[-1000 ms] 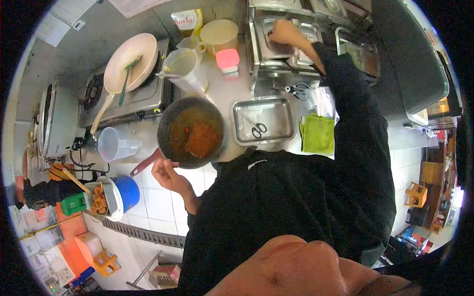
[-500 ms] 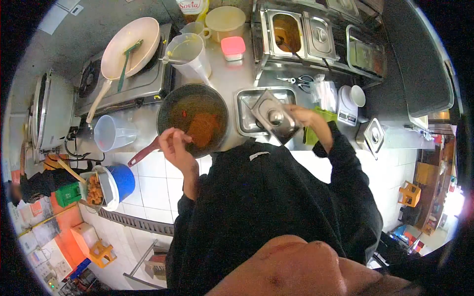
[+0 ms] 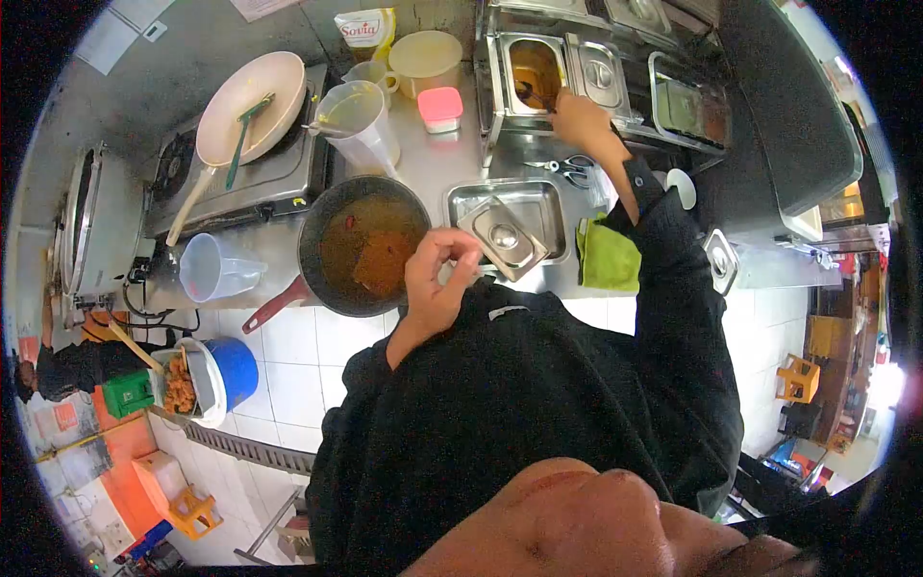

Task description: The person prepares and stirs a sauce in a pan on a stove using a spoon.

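Observation:
My right hand is closed around the handle end of a ladle, whose bowl sits in brown sauce inside a steel container. Loosely curled, with a gap between thumb and fingers, my left hand hovers by the right side of the dark frying pan. I see nothing in it. The pan holds dark liquid with a heap of red-brown powder or paste. Beside my left fingers, a steel lid with a round knob rests tilted across a rectangular steel tray.
A pale pan with a green spatula lies on the stove at left. Clear jugs, a pink-lidded tub, scissors and a green cloth are on the counter. Another person's dark sleeve shows far left.
My right hand has let go of the steel lid, now on the tray, and moved up to the ladle. My left hand has shifted right, from over the pan toward the lid.

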